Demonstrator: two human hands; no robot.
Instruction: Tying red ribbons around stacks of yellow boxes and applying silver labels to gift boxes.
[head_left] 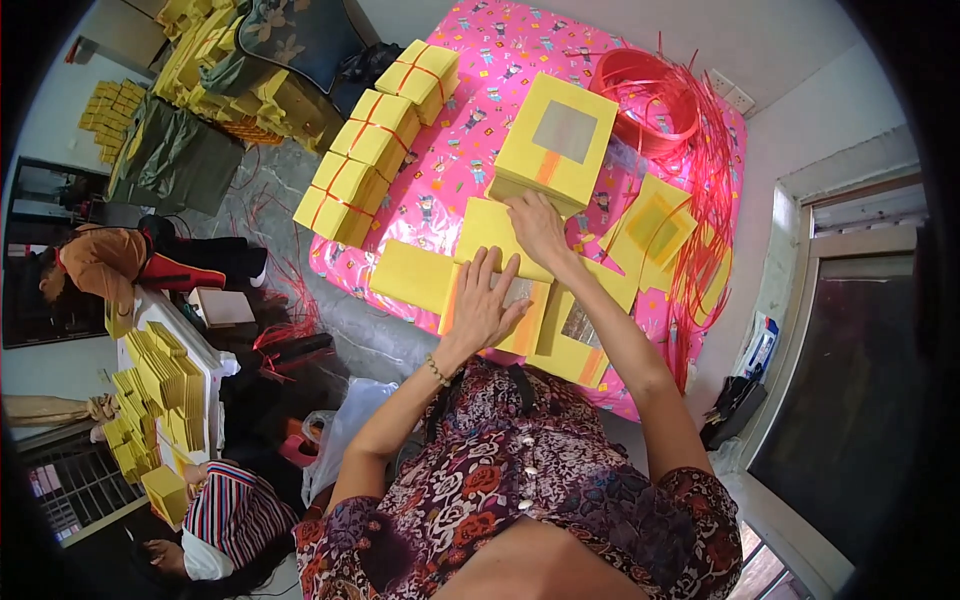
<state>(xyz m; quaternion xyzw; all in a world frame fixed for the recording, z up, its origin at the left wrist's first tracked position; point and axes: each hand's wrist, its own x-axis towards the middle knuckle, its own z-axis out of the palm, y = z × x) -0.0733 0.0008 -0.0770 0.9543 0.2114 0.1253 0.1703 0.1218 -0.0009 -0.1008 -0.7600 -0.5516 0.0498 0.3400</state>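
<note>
My left hand [485, 305] lies flat with fingers spread on yellow paper [525, 335] that carries an orange strip and a silvery patch. Just beyond it, the bent fingers of my right hand [537, 228] press together at the edge of a yellow paper sheet [485, 228], close to the near side of a tall stack of yellow paper [570, 105]. A grey-silver square and an orange mark show on the stack's top. More yellow paper [412, 272] lies left of my left hand, and further sheets [590, 330] lie under my right forearm.
A pink patterned cloth [480, 50] covers the table. Yellow bundles tied with red strips [370, 130] line its left edge. Right of the stack are a red basin [640, 100] and tangled red strips [700, 170]. Two other people [240, 510] are at the left beside a white table.
</note>
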